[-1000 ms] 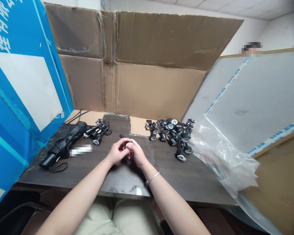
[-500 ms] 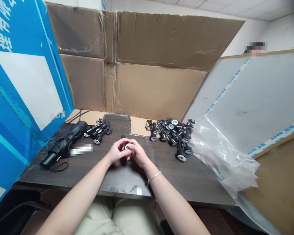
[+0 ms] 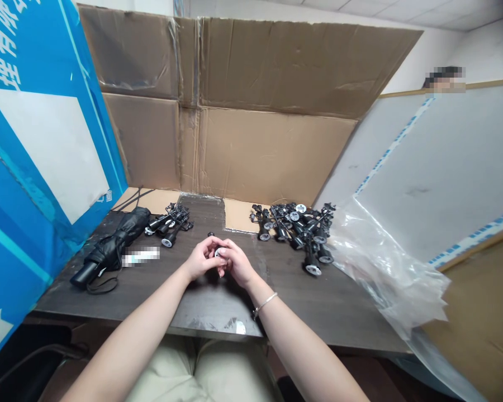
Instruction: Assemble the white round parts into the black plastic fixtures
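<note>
Both hands meet over the table in front of me. My left hand (image 3: pixel 202 259) and my right hand (image 3: pixel 235 263) are closed together around a black part with a white round end (image 3: pixel 218 253). Only the pale disc and a small dark tip beyond the fingers show; the rest is hidden. Behind the hands to the right lies a pile of similar black parts (image 3: pixel 297 226), with flared bodies, whitish round ends and thin jointed pieces. A smaller group of such parts (image 3: pixel 167 239) lies to the left of the hands.
A folded black umbrella (image 3: pixel 113 245) with a strap lies on the left of the dark table (image 3: pixel 310 312). Cardboard (image 3: pixel 276 151) stands along the back, a blue panel (image 3: pixel 8 184) at left. Clear plastic sheeting (image 3: pixel 394 273) hangs over the right edge. A person's head shows beyond the partition.
The view has shifted very slightly. Both hands stay together around the same part, with only a small shift of the white end between the fingers.
</note>
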The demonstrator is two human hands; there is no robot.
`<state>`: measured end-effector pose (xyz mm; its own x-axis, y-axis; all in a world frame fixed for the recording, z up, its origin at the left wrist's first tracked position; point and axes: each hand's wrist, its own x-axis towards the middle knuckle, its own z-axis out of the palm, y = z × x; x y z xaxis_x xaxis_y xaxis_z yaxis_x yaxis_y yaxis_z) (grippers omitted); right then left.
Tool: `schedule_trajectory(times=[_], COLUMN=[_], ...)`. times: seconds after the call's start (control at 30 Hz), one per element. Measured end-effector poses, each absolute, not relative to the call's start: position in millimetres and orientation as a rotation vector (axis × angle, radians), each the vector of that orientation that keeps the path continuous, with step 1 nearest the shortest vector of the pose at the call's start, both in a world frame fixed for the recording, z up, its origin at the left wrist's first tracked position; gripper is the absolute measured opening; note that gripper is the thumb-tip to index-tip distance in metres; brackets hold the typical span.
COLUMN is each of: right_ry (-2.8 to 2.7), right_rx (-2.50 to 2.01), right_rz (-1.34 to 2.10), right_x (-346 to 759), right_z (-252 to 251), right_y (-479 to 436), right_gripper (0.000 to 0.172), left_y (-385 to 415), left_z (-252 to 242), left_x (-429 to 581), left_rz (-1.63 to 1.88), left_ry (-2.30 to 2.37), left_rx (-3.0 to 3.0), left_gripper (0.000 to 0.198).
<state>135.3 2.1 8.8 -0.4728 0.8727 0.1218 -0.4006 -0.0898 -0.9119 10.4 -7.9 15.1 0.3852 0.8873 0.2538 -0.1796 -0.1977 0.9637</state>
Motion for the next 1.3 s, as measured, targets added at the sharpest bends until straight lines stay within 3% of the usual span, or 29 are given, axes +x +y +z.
schedule_trajectory(times=[0.43,0.8,1.3], right_ry=[-1.220,-1.042,-1.145], right_rx=[-0.597,-0.532,-0.769], right_rz=[1.705,1.708,1.688], right_x=[135,134,140], right_z=[10,15,9], right_y=[-1,2,11], right_gripper=[0.023,0.031,0.034], left_y=[-7,-7,-4], left_z=[12,7,8], left_x=[10,13,5], left_rz=[1.162,1.351,1.185], left_ry=[0.711,1.212,1.161], left_rx=[1.483,1.944,2.139], left_gripper=[0.039,0.048,0.041])
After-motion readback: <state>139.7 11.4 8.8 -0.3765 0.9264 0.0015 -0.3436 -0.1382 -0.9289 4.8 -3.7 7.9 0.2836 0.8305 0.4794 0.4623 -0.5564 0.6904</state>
